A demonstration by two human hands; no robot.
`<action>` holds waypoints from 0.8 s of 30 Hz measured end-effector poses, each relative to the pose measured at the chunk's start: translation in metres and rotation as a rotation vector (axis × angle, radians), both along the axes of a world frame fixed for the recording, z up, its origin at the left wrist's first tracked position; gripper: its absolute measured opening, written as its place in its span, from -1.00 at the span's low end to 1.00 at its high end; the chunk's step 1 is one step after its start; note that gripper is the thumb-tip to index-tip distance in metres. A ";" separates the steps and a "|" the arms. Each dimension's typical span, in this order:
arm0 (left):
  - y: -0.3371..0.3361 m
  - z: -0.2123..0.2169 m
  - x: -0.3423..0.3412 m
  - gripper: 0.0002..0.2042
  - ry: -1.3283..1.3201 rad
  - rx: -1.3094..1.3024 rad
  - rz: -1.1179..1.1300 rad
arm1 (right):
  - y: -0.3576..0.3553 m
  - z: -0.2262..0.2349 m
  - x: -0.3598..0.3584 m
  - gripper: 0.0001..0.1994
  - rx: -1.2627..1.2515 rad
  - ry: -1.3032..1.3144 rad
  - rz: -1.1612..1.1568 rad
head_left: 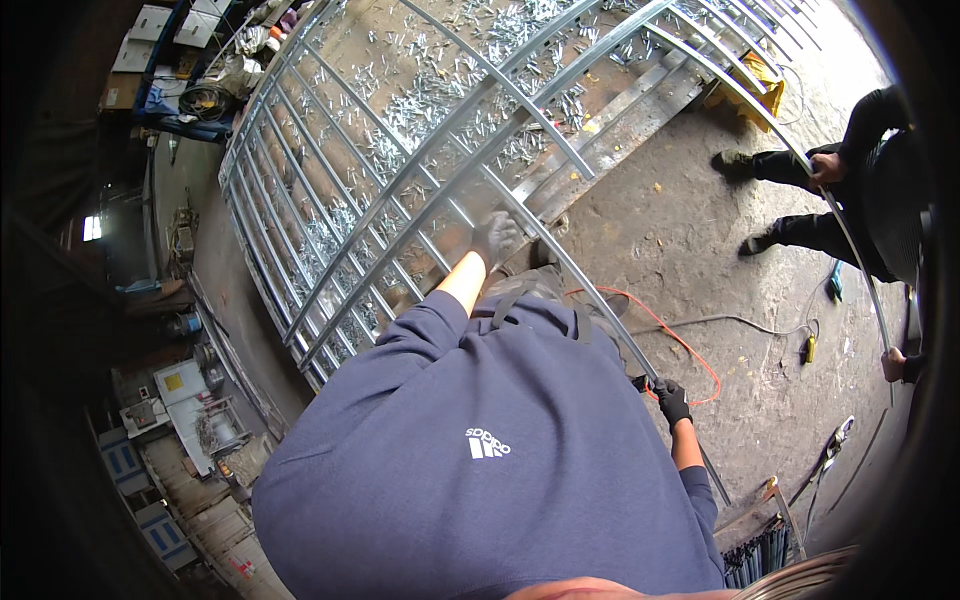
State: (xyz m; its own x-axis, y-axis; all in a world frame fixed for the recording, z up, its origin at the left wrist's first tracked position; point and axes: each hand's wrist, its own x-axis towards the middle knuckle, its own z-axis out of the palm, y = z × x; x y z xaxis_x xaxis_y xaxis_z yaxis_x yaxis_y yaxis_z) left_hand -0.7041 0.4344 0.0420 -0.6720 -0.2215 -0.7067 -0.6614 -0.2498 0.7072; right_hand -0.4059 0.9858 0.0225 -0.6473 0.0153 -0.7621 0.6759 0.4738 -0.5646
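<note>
A large steel gate frame (330, 200) with many thin bars lies flat across a work surface strewn with several small shiny metal pieces. A long straight steel bar (590, 295) runs diagonally along its near edge. My left hand (495, 238), in a dark glove, grips this bar where it meets the frame. Farther down the same bar, beside my hip, my gloved right hand (672, 400) is closed around it. My navy sweatshirt hides the frame's lower corner.
Another person in black (860, 180) stands at the right, holding a thin curved rod (850, 235) with both hands. An orange cable (680, 345) and hand tools (808, 348) lie on the concrete floor. A yellow stand (752, 85) supports the frame's far end. Cluttered benches line the left.
</note>
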 end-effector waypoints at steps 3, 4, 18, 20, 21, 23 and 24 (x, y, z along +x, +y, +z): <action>-0.034 -0.016 -0.007 -0.77 0.061 -0.076 0.115 | -0.011 0.010 -0.008 -0.55 0.003 -0.077 0.013; -0.043 -0.021 -0.013 -0.77 0.060 0.048 0.288 | -0.018 0.011 -0.012 -0.54 -0.034 -0.151 0.013; -0.143 0.012 -0.132 -0.42 0.379 -1.354 -0.425 | -0.350 0.031 -0.329 -0.56 -0.352 0.585 0.037; -0.166 0.007 -0.172 -0.33 0.266 -1.286 -0.401 | -0.328 0.046 -0.320 -0.60 -0.284 0.659 0.153; -0.171 -0.002 -0.193 -0.39 0.256 -1.461 -0.294 | -0.307 0.050 -0.308 -0.60 -0.201 0.647 0.242; -0.190 -0.026 -0.225 -0.30 -0.038 -1.195 -0.280 | -0.264 0.052 -0.269 -0.49 0.030 0.251 0.355; -0.201 -0.041 -0.238 -0.26 -0.118 -1.106 -0.262 | -0.250 0.050 -0.242 -0.45 0.046 0.101 0.258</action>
State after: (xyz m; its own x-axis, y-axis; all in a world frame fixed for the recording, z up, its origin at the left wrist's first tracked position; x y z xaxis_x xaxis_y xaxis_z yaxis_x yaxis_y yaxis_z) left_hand -0.9424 0.2329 0.0014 -0.7316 -0.6243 -0.2738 -0.6783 0.6268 0.3834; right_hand -0.6483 0.7359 0.0722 -0.7068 -0.1273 -0.6959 0.4709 0.6495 -0.5970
